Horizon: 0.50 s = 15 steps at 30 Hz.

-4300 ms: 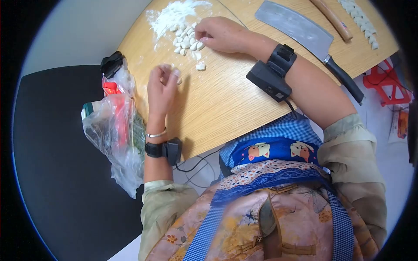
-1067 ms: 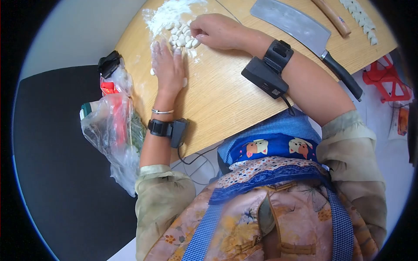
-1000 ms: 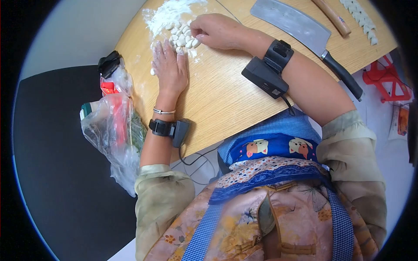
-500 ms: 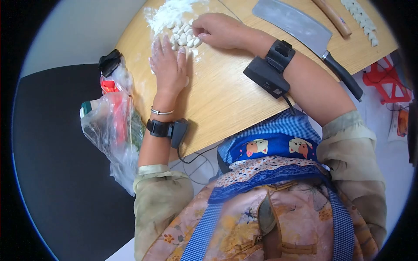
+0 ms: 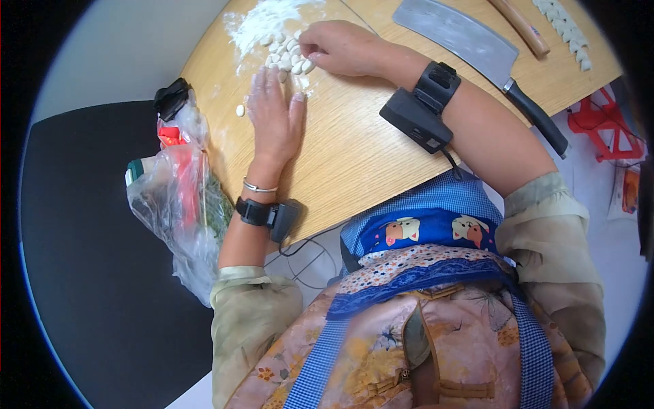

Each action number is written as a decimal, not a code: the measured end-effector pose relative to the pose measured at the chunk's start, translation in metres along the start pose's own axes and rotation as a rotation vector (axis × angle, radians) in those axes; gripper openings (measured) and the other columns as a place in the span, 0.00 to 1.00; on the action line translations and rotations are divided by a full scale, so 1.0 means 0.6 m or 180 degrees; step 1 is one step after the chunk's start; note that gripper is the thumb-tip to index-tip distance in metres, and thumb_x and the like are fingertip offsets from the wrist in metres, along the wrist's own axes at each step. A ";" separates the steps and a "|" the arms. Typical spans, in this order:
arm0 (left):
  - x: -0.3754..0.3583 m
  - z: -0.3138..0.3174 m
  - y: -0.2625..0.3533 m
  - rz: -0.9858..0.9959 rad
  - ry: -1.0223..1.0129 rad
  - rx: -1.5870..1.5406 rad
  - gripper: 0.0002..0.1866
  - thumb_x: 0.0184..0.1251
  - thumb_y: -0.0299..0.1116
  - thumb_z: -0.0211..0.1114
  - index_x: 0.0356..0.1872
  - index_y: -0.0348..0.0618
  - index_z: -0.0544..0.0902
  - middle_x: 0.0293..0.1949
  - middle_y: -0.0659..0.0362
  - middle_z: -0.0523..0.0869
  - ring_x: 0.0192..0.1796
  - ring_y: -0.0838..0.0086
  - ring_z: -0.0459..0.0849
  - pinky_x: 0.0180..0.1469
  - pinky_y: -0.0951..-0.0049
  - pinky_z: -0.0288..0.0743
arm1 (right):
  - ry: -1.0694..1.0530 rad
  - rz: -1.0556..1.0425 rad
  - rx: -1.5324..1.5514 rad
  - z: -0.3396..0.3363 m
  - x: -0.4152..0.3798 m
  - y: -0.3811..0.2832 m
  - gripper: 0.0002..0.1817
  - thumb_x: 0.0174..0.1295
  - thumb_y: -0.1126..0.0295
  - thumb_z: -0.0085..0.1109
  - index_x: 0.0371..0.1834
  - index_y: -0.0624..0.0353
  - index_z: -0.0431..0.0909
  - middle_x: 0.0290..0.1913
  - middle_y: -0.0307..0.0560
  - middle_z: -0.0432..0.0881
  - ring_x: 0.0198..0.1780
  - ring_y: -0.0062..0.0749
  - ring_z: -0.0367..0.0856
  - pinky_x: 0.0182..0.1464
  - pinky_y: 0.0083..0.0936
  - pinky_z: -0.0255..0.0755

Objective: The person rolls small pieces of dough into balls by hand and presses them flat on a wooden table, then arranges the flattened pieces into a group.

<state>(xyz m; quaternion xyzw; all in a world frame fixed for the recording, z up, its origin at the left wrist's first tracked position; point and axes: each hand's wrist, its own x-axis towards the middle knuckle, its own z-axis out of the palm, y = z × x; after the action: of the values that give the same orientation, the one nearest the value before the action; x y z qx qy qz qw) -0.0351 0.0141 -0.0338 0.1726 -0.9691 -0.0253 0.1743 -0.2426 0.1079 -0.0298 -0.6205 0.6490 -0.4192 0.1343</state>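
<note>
Several small white dough pieces (image 5: 286, 53) lie in a pile at the top of the wooden table, beside scattered white flour (image 5: 262, 24). Below the pile, my left hand (image 5: 274, 119) rests palm down with its fingers stretched out and the thumb apart. One lone dough piece (image 5: 240, 110) lies to the left of that hand. At the right edge of the pile is my right hand (image 5: 334, 49), its fingers curled in and touching the pieces; what they hold, if anything, is hidden.
A cleaver (image 5: 463, 41) with a black handle lies at the upper right, near a wooden rolling pin (image 5: 521, 26) and a strip of dough pieces (image 5: 565, 34). Plastic bags (image 5: 180, 198) hang at the table's left edge. A red stool (image 5: 603, 126) stands beyond the right edge.
My left hand has moved down and slightly right, away from the pile, and the lone dough piece now shows fully. My right hand has hardly moved.
</note>
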 end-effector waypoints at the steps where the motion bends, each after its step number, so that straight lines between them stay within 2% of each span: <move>1: 0.000 0.000 0.002 -0.0003 0.0000 0.0002 0.34 0.76 0.44 0.57 0.73 0.31 0.63 0.73 0.34 0.63 0.77 0.43 0.60 0.77 0.45 0.50 | 0.0017 -0.0028 -0.0023 0.000 0.000 0.001 0.08 0.65 0.71 0.57 0.40 0.64 0.80 0.39 0.56 0.82 0.41 0.50 0.81 0.47 0.40 0.73; 4: 0.002 -0.009 0.011 -0.0063 -0.0152 0.0159 0.34 0.74 0.44 0.59 0.74 0.33 0.64 0.73 0.34 0.63 0.77 0.42 0.59 0.77 0.46 0.50 | 0.0036 -0.0080 -0.0028 0.001 -0.004 0.000 0.08 0.64 0.71 0.57 0.40 0.64 0.80 0.39 0.56 0.83 0.41 0.50 0.81 0.47 0.41 0.73; 6: -0.007 -0.021 0.026 0.0052 -0.0130 -0.0152 0.33 0.75 0.40 0.59 0.74 0.33 0.64 0.74 0.36 0.63 0.77 0.42 0.60 0.77 0.49 0.51 | 0.0067 -0.0082 -0.0015 -0.001 -0.003 0.000 0.08 0.64 0.71 0.57 0.40 0.64 0.80 0.39 0.56 0.83 0.41 0.50 0.81 0.46 0.41 0.73; 10: -0.030 -0.036 0.037 0.0221 -0.0238 -0.0207 0.32 0.74 0.39 0.59 0.73 0.33 0.65 0.74 0.36 0.63 0.77 0.42 0.60 0.77 0.50 0.53 | 0.0076 -0.0077 0.0023 0.001 -0.002 0.004 0.07 0.64 0.71 0.57 0.39 0.64 0.80 0.39 0.55 0.83 0.41 0.49 0.81 0.46 0.40 0.73; 13: -0.046 -0.035 -0.007 -0.0074 -0.0191 0.0062 0.29 0.75 0.38 0.58 0.72 0.33 0.67 0.73 0.36 0.64 0.77 0.43 0.61 0.77 0.50 0.54 | 0.0070 -0.0039 0.0018 0.003 -0.003 0.003 0.07 0.64 0.72 0.57 0.39 0.64 0.80 0.39 0.55 0.83 0.41 0.47 0.82 0.46 0.39 0.73; 15: -0.042 -0.026 -0.062 -0.0232 -0.0132 0.0160 0.29 0.73 0.37 0.59 0.71 0.33 0.68 0.72 0.32 0.66 0.74 0.39 0.63 0.75 0.45 0.56 | 0.0073 0.0030 0.0045 0.000 -0.001 0.002 0.07 0.64 0.72 0.57 0.39 0.64 0.80 0.39 0.55 0.84 0.41 0.46 0.82 0.45 0.39 0.74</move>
<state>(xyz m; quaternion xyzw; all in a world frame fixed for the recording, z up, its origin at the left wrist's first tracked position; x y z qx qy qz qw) 0.0045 -0.0121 -0.0313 0.2116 -0.9659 -0.0108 0.1488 -0.2433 0.1082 -0.0308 -0.6117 0.6504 -0.4303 0.1332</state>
